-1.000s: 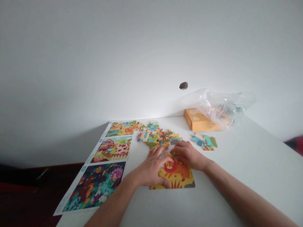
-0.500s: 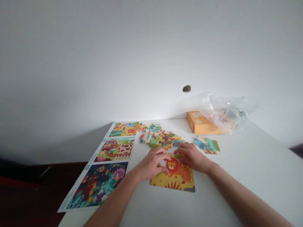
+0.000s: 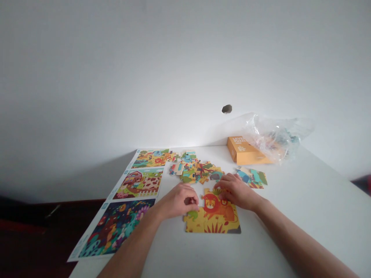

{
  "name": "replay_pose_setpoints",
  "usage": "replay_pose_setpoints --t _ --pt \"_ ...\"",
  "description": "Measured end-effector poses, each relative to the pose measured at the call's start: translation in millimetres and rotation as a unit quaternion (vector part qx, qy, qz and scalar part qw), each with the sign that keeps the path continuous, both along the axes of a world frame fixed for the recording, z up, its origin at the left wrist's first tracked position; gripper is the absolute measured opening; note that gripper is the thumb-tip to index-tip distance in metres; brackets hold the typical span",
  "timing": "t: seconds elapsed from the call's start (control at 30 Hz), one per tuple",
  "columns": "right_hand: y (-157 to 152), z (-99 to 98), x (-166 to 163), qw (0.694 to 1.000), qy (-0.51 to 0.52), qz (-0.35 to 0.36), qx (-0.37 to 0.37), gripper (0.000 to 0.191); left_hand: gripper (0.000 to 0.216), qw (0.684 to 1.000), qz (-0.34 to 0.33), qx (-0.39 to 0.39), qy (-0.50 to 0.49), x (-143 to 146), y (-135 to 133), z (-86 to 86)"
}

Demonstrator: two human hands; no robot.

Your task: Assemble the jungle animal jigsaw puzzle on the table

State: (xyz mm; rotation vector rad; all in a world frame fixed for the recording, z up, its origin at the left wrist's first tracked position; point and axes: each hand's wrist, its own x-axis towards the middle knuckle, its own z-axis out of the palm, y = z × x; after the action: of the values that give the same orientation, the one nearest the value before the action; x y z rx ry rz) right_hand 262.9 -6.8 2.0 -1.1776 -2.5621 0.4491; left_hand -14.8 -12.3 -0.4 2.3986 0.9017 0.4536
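Note:
A partly assembled lion puzzle (image 3: 216,218), yellow and orange, lies on the white table (image 3: 304,204) in front of me. My left hand (image 3: 179,200) sits at its upper left edge with the fingers curled in, touching the corner piece; I see nothing inside the hand. My right hand (image 3: 236,191) lies flat with its fingers on the puzzle's upper right part, by the lion's head. Just beyond both hands is a heap of loose colourful pieces (image 3: 197,171).
Three picture sheets lie in a column on the left: a dark jungle (image 3: 121,226), a farm (image 3: 138,183), a savanna (image 3: 150,157). A small cluster of joined pieces (image 3: 252,177) lies right of my hand. An orange box (image 3: 243,151) and a clear plastic bag (image 3: 275,137) sit at the back.
My left hand has slid left off the lion puzzle and curled its fingers, uncovering the lower left pieces. My right hand stays on the upper right of the puzzle.

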Motion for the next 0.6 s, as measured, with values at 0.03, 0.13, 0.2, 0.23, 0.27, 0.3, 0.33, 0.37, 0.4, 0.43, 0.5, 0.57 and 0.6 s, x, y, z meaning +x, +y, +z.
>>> replay_pose_setpoints --t 0.03,0.13,0.2,0.23,0.27,0.3,0.33,0.37,0.4,0.43,0.5,0.57,0.6 --pt "-0.4 1.8 0.4 1.000 -0.002 0.001 0.001 0.017 0.019 1.000 -0.001 -0.001 0.004 1.9 -1.3 0.2" --pt "-2.5 6.8 0.2 1.000 -0.004 0.000 0.008 0.015 0.022 1.000 -0.004 0.000 0.004 9.1 -5.4 -1.2" --pt "-4.1 8.6 -1.6 1.000 -0.001 -0.003 0.011 0.019 0.024 1.000 -0.001 0.003 -0.001 13.9 -7.8 -3.4" --pt "-4.8 8.7 -2.8 1.000 0.002 0.000 0.011 0.024 0.024 1.000 0.004 0.007 -0.004 15.9 -8.8 -4.4" --pt "-5.3 8.3 -4.2 1.000 0.005 0.006 0.010 0.031 0.024 1.000 0.009 0.009 -0.005 17.6 -9.5 -5.4" --pt "-5.7 7.5 -5.4 1.000 0.008 0.014 0.007 0.037 0.024 1.000 0.011 0.012 -0.006 18.8 -10.0 -6.0" --pt "-5.9 6.5 -6.6 1.000 0.009 0.022 0.003 0.043 0.023 1.000 0.014 0.014 -0.006 19.5 -10.2 -6.3" --pt "-5.9 5.6 -7.4 1.000 0.009 0.030 -0.004 0.047 0.022 1.000 0.019 0.015 -0.008 19.6 -10.0 -6.4" --pt "-5.9 4.9 -7.8 0.999 0.008 0.035 -0.011 0.050 0.019 0.999 0.028 0.015 -0.011 19.1 -9.4 -6.3" --pt "-5.7 4.6 -7.8 0.999 0.007 0.037 -0.017 0.050 0.016 0.999 0.044 0.015 -0.017 18.0 -8.4 -6.1" --pt "-5.4 5.4 -6.7 0.999 0.005 0.035 -0.027 0.048 0.012 0.993 0.103 0.031 -0.038 13.9 -4.8 -6.2" --pt "-5.0 7.9 -4.5 0.999 0.002 0.034 -0.032 0.046 0.011 0.979 0.182 0.075 -0.052 8.2 0.4 -8.0" --pt "-4.9 9.3 -3.2 0.999 0.000 0.034 -0.034 0.045 0.009 0.969 0.220 0.105 -0.050 5.1 3.4 -9.7"
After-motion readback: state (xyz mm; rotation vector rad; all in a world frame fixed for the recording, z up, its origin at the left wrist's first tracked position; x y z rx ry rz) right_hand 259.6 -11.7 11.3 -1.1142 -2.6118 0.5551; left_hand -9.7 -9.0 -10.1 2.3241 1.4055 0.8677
